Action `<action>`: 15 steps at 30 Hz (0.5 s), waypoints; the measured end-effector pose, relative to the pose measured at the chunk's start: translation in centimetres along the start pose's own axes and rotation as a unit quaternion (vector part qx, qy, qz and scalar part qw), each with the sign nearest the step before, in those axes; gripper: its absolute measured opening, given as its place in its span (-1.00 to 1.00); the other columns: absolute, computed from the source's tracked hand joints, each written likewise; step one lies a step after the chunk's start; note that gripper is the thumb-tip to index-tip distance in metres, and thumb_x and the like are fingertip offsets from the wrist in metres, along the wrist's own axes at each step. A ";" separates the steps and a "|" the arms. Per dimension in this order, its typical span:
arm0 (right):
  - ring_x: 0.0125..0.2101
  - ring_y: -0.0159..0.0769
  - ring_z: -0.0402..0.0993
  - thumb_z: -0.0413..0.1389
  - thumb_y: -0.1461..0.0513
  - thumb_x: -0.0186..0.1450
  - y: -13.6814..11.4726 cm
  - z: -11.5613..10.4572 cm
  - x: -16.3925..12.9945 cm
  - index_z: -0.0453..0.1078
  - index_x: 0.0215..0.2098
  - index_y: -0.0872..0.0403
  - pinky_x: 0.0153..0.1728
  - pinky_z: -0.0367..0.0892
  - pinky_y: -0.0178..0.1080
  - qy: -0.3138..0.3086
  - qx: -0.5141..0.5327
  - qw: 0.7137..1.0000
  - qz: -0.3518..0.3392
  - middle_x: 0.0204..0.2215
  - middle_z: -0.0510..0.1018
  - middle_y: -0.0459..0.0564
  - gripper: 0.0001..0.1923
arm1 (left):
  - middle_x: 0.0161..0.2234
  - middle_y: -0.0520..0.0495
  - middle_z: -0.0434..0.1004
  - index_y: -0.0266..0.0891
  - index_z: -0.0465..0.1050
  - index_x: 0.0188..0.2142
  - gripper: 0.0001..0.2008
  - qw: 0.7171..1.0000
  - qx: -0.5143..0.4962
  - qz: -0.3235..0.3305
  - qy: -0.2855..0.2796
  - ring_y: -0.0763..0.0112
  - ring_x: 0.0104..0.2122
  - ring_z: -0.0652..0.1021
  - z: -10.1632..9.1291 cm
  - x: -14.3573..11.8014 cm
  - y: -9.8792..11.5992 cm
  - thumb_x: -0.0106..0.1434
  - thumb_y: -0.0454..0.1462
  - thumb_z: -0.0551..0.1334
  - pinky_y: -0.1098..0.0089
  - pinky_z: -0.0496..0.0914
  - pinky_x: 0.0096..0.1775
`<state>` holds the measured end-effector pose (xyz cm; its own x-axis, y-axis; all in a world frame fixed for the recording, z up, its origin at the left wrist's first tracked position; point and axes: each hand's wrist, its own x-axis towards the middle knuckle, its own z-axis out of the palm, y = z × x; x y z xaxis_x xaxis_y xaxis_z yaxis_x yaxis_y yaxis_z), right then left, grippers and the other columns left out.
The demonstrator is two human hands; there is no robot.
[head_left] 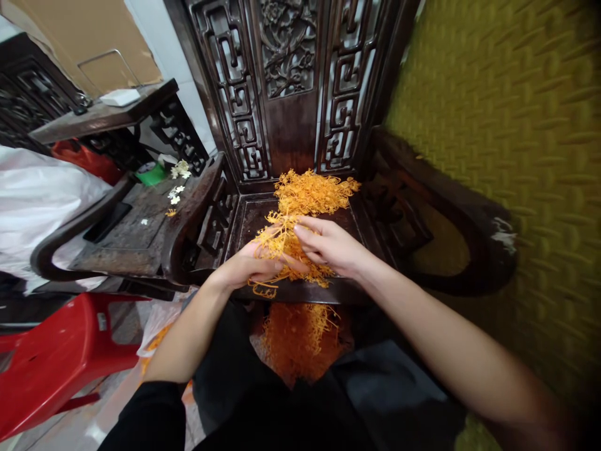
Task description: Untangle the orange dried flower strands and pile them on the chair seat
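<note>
A heap of thin orange stringy strands [313,191] lies on the seat of a dark carved wooden chair [291,100]. My left hand [246,266] grips a clump of these strands [277,241] near the seat's front edge. My right hand [328,245] rests on top of the same clump, fingers pinching into it. The two hands touch each other around the clump. More orange strands [300,338] sit below the seat edge, between my knees, in what looks like a bag.
A second dark wooden seat [136,225] stands at the left with small white flowers [177,181] and a green lid [151,173] on it. A red plastic stool [56,357] is at lower left. A yellow-green textured wall [516,125] fills the right. White cloth [37,194] lies far left.
</note>
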<state>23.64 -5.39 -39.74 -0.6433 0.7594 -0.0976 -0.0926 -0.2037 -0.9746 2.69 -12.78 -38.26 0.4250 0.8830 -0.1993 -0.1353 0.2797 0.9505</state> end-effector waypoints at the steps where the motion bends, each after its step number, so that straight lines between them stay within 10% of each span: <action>1: -0.67 -0.52 -0.16 0.26 -0.07 0.31 0.1 0.1 0.3 0.43 0.05 0.08 -0.66 -0.20 -0.35 -0.004 0.043 0.999 0.004 -0.64 0.06 -0.32 -0.50 | -0.33 -0.19 0.69 -0.26 0.18 0.38 -0.20 1.000 0.008 -0.004 -0.006 0.72 -0.72 0.10 0.1 0.0 0.0 0.20 -0.26 0.40 0.52 -0.06 -0.65; 8: -0.67 -0.51 -0.02 0.31 -0.05 0.26 0.5 0.5 0.8 0.51 -0.09 0.07 -0.64 -0.12 -0.35 0.019 -0.025 0.998 -0.052 -0.67 0.22 -0.28 -0.58 | -0.75 0.05 0.33 -0.40 0.59 -0.01 -0.53 0.995 0.068 -0.035 -0.057 0.65 -0.74 0.05 0.3 0.1 0.5 0.29 -0.04 0.33 0.47 -0.13 -0.64; 15: -0.40 -0.30 0.47 0.22 0.03 0.35 0.2 -0.1 -1.1 0.51 -0.35 0.08 -0.30 0.31 -0.24 0.147 -0.275 0.931 -0.189 -0.42 0.60 -0.07 -0.72 | -0.50 -0.13 0.60 -0.37 0.52 0.10 -0.27 0.983 -0.066 0.042 0.168 0.69 -0.80 0.10 -0.7 1.8 -0.3 0.41 0.23 0.04 0.52 -0.08 -0.69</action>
<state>24.40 -6.20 -39.88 -0.4000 0.8658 0.3007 0.1855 0.3978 -0.8985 2.89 -11.06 -39.08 0.0903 0.9735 -0.2101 -0.2815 0.2273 0.9323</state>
